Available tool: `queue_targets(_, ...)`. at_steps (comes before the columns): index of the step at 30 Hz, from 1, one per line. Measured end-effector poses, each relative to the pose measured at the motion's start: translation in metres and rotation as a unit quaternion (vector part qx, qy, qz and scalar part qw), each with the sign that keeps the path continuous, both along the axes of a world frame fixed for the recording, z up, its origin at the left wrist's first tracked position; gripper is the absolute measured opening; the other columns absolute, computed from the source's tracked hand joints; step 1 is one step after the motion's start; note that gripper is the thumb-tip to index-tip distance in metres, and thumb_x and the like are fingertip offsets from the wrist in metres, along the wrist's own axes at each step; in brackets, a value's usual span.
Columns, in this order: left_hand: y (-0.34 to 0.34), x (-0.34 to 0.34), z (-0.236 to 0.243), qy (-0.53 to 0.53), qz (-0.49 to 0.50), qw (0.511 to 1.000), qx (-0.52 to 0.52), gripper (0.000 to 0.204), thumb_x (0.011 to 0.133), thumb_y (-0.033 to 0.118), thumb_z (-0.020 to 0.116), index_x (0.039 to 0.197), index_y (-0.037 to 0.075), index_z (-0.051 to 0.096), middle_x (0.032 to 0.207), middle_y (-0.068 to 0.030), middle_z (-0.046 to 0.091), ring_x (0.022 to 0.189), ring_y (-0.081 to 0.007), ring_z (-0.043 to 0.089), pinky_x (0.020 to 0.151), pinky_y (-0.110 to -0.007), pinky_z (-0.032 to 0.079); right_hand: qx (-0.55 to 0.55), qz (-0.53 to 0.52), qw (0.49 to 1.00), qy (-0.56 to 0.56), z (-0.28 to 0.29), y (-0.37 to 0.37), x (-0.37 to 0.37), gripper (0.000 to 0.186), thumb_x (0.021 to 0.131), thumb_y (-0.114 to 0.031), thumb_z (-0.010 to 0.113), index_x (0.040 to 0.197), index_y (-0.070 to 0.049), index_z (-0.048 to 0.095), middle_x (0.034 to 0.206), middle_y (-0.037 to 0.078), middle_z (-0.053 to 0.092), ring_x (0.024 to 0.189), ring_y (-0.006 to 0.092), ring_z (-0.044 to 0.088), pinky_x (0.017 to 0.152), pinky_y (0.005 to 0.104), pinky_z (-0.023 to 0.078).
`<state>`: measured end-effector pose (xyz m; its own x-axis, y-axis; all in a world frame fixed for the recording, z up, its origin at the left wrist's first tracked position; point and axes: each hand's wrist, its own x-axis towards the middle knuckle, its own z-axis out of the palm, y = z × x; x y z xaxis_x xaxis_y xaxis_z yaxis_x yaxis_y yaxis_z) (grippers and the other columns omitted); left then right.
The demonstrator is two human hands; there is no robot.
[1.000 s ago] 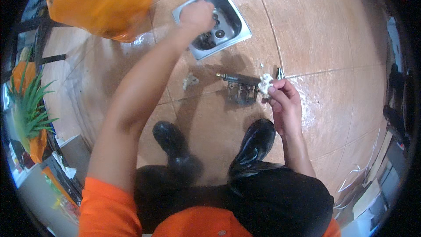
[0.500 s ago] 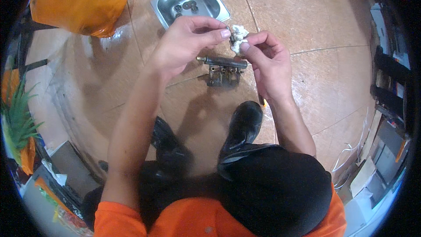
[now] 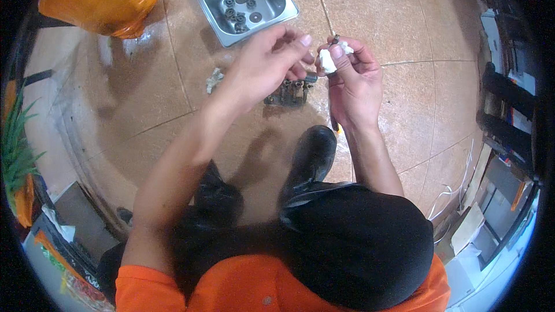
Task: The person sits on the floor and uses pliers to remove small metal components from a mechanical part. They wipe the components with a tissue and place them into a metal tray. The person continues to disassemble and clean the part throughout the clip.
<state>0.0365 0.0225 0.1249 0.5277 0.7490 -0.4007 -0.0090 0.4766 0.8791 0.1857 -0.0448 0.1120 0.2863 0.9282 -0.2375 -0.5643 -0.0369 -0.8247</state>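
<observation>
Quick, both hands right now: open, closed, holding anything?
Left hand: loosely open, fingers part-curled, nothing visible in it.
Right hand: closed, pinching a white wad; a small dark part shows at the thumb tip.

This was an indoor room, home or small workshop unclear: its glossy brown tiled floor [image 3: 416, 110] carried a steel basin [image 3: 274, 6] of small dark parts [image 3: 230, 14], with a spiky green plant [image 3: 19, 150] by the floor's left edge and a pale panel [image 3: 469, 230] by the right.
</observation>
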Motion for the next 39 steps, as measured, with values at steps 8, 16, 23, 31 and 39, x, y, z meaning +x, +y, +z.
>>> queue_targets(8,-0.016,0.003,0.004,0.167,-0.003,0.966,0.197,0.025,0.088,0.021,0.073,0.091,-0.004,0.070,0.070,-0.0082,0.068,0.062,-0.0102,0.065,0.056,-0.027,0.051,0.025,-0.024,0.997,0.075,-0.006,0.002,0.001,0.014,0.092,-0.004,0.066,0.105,-0.005,0.064,0.099,0.008,0.068,0.089,0.0174,0.065,0.078,0.0297,0.052)
queue_targets(16,-0.007,-0.004,0.011,-0.017,0.102,0.994,0.041,0.016,0.092,0.007,0.063,0.095,-0.008,0.067,0.082,-0.0131,0.070,0.072,-0.0175,0.070,0.067,-0.027,0.060,0.000,-0.015,0.995,0.099,-0.005,-0.002,0.008,0.010,0.092,-0.006,0.065,0.102,-0.007,0.063,0.099,0.008,0.068,0.090,0.0179,0.064,0.078,0.0323,0.052)
queue_targets(23,-0.002,-0.007,0.002,-0.021,0.116,0.989,0.093,0.012,0.092,0.003,0.061,0.097,-0.007,0.057,0.093,-0.0157,0.067,0.083,-0.0196,0.070,0.075,-0.030,0.060,0.082,-0.072,0.991,-0.073,0.001,-0.002,0.022,0.012,0.089,-0.001,0.064,0.101,-0.004,0.061,0.100,0.010,0.069,0.089,0.0146,0.063,0.074,0.0260,0.048)
queue_targets(31,-0.004,-0.009,0.012,-0.082,0.058,0.991,0.084,0.015,0.095,0.010,0.062,0.103,-0.003,0.061,0.102,-0.0102,0.067,0.089,-0.0166,0.067,0.083,-0.033,0.059,0.030,0.002,0.958,-0.284,0.017,0.009,0.003,0.013,0.085,0.001,0.071,0.096,-0.001,0.064,0.096,0.007,0.070,0.083,0.0105,0.063,0.075,0.0237,0.050)
queue_targets(39,-0.006,-0.001,0.004,-0.063,0.061,0.987,0.135,0.028,0.093,0.012,0.069,0.112,-0.007,0.066,0.097,-0.0091,0.070,0.087,-0.0107,0.065,0.076,-0.024,0.054,0.023,0.028,0.978,-0.205,0.004,0.011,0.007,0.014,0.088,-0.007,0.072,0.099,-0.001,0.067,0.098,0.005,0.069,0.093,0.0116,0.062,0.081,0.0259,0.049)
